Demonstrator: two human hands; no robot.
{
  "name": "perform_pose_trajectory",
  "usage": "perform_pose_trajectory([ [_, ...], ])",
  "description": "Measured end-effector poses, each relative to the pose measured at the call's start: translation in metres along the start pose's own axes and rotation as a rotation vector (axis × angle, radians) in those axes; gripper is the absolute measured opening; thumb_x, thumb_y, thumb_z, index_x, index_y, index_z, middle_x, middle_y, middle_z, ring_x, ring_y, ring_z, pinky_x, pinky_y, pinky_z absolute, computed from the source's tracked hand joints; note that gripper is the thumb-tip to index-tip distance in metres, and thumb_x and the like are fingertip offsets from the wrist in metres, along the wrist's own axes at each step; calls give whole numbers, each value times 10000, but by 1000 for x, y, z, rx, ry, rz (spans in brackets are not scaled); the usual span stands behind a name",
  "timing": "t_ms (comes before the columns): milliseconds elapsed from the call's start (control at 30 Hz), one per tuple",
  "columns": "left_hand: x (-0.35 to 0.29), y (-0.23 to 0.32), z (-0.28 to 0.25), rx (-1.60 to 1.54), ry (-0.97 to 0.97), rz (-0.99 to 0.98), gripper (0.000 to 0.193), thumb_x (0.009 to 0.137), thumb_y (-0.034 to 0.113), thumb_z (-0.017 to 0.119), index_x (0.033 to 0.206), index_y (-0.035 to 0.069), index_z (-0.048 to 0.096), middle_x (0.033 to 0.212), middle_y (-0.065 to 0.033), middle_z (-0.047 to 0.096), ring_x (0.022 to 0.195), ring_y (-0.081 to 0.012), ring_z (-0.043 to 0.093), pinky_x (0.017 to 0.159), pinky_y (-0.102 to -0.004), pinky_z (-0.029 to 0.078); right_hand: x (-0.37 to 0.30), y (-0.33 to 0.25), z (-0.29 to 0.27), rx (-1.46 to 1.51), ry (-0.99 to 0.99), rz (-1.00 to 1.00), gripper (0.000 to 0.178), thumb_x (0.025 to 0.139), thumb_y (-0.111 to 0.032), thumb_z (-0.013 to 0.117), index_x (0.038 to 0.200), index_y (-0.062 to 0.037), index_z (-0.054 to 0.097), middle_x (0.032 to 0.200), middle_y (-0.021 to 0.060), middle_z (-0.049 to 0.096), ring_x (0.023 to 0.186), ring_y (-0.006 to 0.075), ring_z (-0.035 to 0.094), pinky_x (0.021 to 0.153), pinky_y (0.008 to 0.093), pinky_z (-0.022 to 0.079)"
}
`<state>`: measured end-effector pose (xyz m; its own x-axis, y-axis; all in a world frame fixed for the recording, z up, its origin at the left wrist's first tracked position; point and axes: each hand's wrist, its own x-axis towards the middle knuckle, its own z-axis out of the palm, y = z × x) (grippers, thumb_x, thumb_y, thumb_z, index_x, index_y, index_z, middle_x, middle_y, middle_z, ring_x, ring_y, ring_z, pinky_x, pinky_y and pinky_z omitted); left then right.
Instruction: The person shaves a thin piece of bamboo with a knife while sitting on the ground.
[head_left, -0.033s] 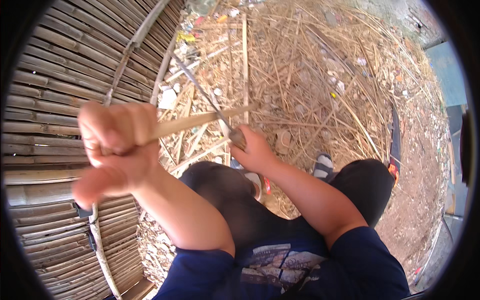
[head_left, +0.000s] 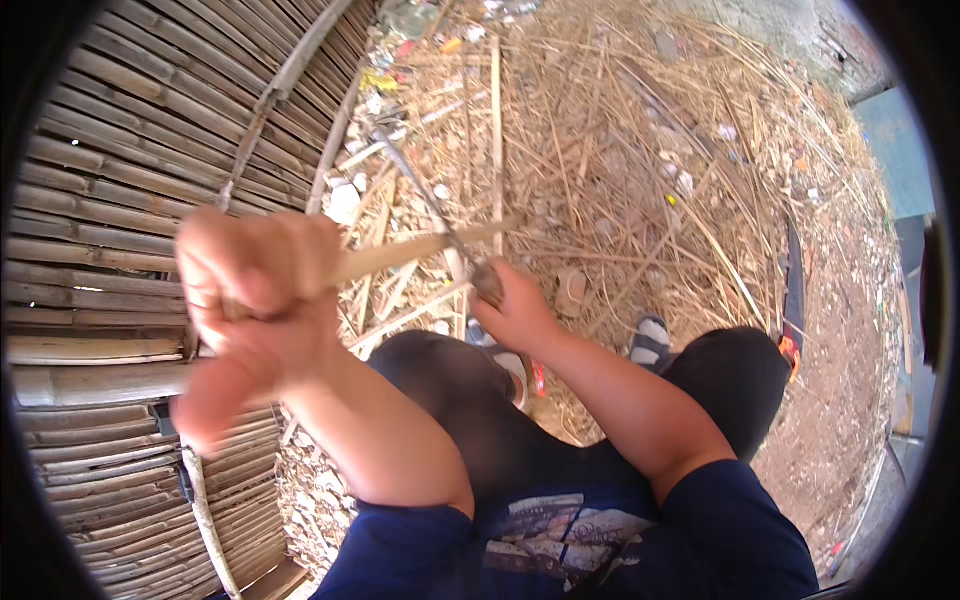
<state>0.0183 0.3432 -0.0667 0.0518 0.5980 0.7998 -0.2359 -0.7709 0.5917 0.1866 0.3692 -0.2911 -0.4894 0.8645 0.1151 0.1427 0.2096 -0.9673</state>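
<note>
My left hand, raised near the bamboo wall and slightly blurred, is closed around one end of a pale bamboo strip. The strip points away to the right, its far end above the littered ground. Lower and nearer the middle, my right hand grips the short, thick handle of a long knife. The narrow dark blade slants up and left from my fist. Blade and strip cross just beyond the handle; whether the edge bites into the strip cannot be made out.
A wall of bamboo slats rises along the left. Bamboo strips and shavings cover the ground ahead. By my right knee lies a saw with a dark blade and orange handle. My sandalled feet are below my hands.
My left hand sits a little farther right and lower in the picture, with the strip. The knife and right hand have shifted slightly right, and the surroundings show a small shift too.
</note>
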Motion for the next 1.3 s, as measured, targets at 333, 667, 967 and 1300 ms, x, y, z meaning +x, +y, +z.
perform_pose_trajectory([
  [333, 2, -27, 48, -89, -91, -68, 609, 628, 535, 848, 870, 85, 517, 614, 36, 494, 479, -79, 390, 487, -258, 276, 1, 32, -12, 20, 210, 126, 356, 825, -188, 655, 1114, 9, 584, 907, 204, 693, 871, 380, 683, 778, 426, 519],
  [667, 7, -25, 65, -122, -10, -49, 377, 776, 342, 827, 820, 33, 615, 642, -37, 590, 497, -134, 477, 487, -273, 347, 6, 22, -16, 69, 178, 223, 319, 832, -163, 651, 1073, 34, 584, 863, 197, 687, 821, 329, 689, 763, 398, 515],
  [967, 5, -19, 59, -53, -13, -95, 361, 804, 340, 804, 845, 28, 626, 654, -48, 597, 509, -139, 482, 479, -277, 342, 7, 21, -14, 81, 226, 162, 313, 835, -145, 646, 1082, 39, 587, 880, 188, 690, 834, 293, 688, 778, 386, 511],
  [1300, 5, -25, 70, -33, 102, -20, 696, 543, 640, 807, 806, 24, 618, 648, 14, 525, 502, -61, 415, 485, -218, 334, 6, 19, -15, 31, 239, 161, 317, 828, -150, 650, 1078, 32, 584, 857, 181, 689, 812, 308, 689, 762, 389, 516],
])
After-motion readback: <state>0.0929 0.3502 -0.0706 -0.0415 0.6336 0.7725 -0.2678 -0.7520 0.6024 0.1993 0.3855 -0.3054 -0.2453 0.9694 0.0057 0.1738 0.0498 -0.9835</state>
